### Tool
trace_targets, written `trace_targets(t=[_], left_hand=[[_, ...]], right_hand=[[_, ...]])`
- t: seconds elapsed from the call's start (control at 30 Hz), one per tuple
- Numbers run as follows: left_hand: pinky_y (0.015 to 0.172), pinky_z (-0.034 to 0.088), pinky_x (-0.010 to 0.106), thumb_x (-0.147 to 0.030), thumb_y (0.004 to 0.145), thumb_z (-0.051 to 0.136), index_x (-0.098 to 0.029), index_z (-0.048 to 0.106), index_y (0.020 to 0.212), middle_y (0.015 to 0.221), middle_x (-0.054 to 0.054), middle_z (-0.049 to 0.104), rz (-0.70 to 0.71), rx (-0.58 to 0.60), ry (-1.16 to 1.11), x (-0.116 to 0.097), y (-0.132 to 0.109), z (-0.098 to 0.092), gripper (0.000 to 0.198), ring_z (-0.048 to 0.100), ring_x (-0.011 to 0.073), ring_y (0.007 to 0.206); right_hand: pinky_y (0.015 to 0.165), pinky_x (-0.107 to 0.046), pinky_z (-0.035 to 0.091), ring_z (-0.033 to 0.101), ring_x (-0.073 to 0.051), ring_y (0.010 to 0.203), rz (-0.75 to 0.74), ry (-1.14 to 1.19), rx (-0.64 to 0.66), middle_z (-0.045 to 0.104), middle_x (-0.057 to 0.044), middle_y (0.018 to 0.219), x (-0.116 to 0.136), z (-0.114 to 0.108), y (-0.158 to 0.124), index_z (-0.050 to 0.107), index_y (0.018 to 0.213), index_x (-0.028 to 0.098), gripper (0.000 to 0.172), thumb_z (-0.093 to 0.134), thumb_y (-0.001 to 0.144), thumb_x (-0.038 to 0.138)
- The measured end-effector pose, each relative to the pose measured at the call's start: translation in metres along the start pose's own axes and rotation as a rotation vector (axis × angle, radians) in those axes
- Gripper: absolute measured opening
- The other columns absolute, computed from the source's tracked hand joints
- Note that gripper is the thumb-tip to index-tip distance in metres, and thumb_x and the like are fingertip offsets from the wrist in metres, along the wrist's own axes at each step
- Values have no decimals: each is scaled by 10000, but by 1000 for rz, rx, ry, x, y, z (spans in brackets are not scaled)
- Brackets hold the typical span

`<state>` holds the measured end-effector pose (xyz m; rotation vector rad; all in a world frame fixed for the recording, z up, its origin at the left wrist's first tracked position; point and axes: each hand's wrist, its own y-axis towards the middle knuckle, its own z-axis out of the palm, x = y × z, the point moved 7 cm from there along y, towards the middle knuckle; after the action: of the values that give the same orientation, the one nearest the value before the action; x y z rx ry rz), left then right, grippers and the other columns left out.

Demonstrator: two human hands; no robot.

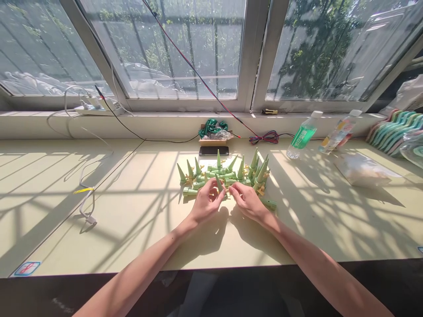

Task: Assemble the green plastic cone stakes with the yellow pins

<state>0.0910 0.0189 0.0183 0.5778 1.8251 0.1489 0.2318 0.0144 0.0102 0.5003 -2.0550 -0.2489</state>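
Observation:
Near the middle of the table, my left hand (209,199) is closed in a pinch on a pale green pointed cone piece (218,182). Just to its right, my right hand (247,200) has thumb and fingers pressed together beside that cone; a small yellowish bit shows at its fingertips, too small to name. Behind both hands lies a cluster of similar green pieces (231,175). Several cones stand upright with yellow-orange bits at their bases, while others lie flat. One green tube-shaped piece (269,203) rests by my right wrist.
Behind the cluster are a black phone (213,151) and a small box (211,142) holding green material and clear plastic. To the right stand two bottles (303,137) (340,132), a plastic bag (363,169) and pastel hangers (396,130). A white cable (86,204) lies left.

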Motion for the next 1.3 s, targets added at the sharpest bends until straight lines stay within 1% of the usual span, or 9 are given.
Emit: trace_targets(t=[0.23,0.33,0.47,0.53,0.63,0.73,0.83,1.07,1.3], left_hand=[[514,438,235,-194,911,537,-190,554,974,812,7,596,208,-16,303,-8,-5,3,66,511,98,552],[509,451,241,-197,923,525,-195,555,1025,900,39,623,242,-36,352,-9,-5,3,107,541,109,579],[521,497,231,-194,913,539,-202,507,1155,1115,104,587,251,-47,277,-12,-3,0,245,623,126,697],[540,508,228,-227,924,542,-208,498,1154,1112,94,578,213,-91,248,-12,-2,-4,236,640,134,742],[510,474,208,-340,960,523,-196,528,990,905,38,618,81,-129,167,-6,-1,-9,147,629,127,673],[438,401,201,-475,992,442,-174,552,770,570,-15,553,-85,-46,35,4,0,-5,390,542,105,471],[392,343,208,-575,986,391,-161,588,665,419,-26,474,-207,46,-77,10,0,2,560,457,95,366],[359,288,199,-612,927,498,-157,590,670,398,-37,489,-292,108,-162,10,-1,7,531,382,72,315],[400,372,190,-533,876,628,-154,589,707,489,-44,510,-247,109,-54,9,-4,6,418,501,87,392]], right_hand=[[527,-273,310,391,-131,541,44,-14,-20,443,25,607,-2,0,0,384,672,224,389,378,1012,413],[523,-273,312,391,-131,531,61,-1,-31,446,25,598,-2,0,0,396,665,222,400,384,1009,426],[517,-271,305,385,-130,526,83,26,-94,435,30,587,-4,-6,1,380,670,224,398,393,1006,437],[519,-269,306,385,-130,528,90,39,-134,435,30,588,-4,-10,1,377,678,224,393,395,1007,439],[526,-265,313,388,-131,538,86,61,-175,436,29,597,-4,-14,0,403,700,221,381,395,1011,440],[541,-261,326,402,-134,557,50,66,-181,445,24,619,-2,-16,-1,433,726,215,363,393,1015,430],[565,-258,339,416,-133,578,-10,45,-142,450,21,644,2,-13,-2,451,741,208,347,396,1018,409],[551,-255,333,400,-127,565,-14,83,-104,427,28,637,-1,-10,-3,424,738,212,343,405,1018,409],[521,-260,314,387,-126,541,52,122,-80,404,35,609,-7,-7,-3,351,699,226,381,401,1015,433]])
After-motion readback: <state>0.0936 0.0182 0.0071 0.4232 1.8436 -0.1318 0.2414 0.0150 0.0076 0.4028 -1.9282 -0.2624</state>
